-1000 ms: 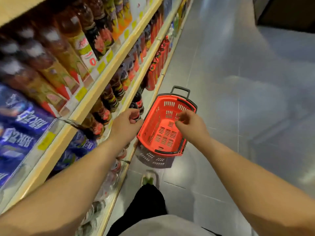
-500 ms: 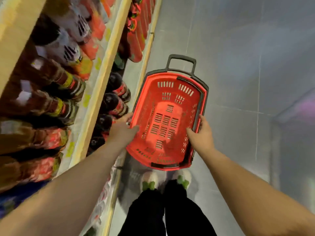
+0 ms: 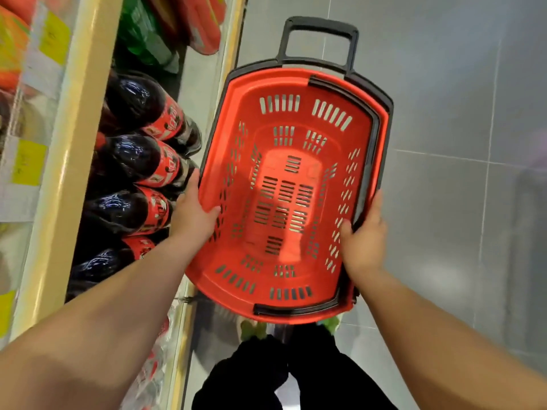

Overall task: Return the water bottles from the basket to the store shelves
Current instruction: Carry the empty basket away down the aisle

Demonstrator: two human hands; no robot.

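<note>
The fingers [image 3: 371, 208] of the right hand [image 3: 362, 242] are partly hidden behind the rim of the basket [image 3: 291, 309]. The shoes [image 3: 251, 331] are mostly covered by the basket. The labels on the dark bottles [image 3: 133, 161] are blurred, and the upper shelf [image 3: 68, 149] is cut off at the left edge.

Basket [image 3: 296, 184]: red moulded plastic, slotted walls and floor, smooth, slight sheen. Black plastic rim band [image 3: 384, 113] round basket top, matt. Pull handle [image 3: 319, 28] at basket's far end: black plastic, matt. Cola bottles [image 3: 136, 161] left of basket: clear glossy plastic, dark content, bright highlights, red film labels. Shelf edge [image 3: 65, 161] left of bottles: cream, smooth, painted look; yellow paper tags [image 3: 28, 162] behind clear strip. Floor [image 3: 458, 113] right of basket: grey tiles, smooth, faintly reflective. Trousers [image 3: 266, 377] below basket: black cloth, matt.
</note>
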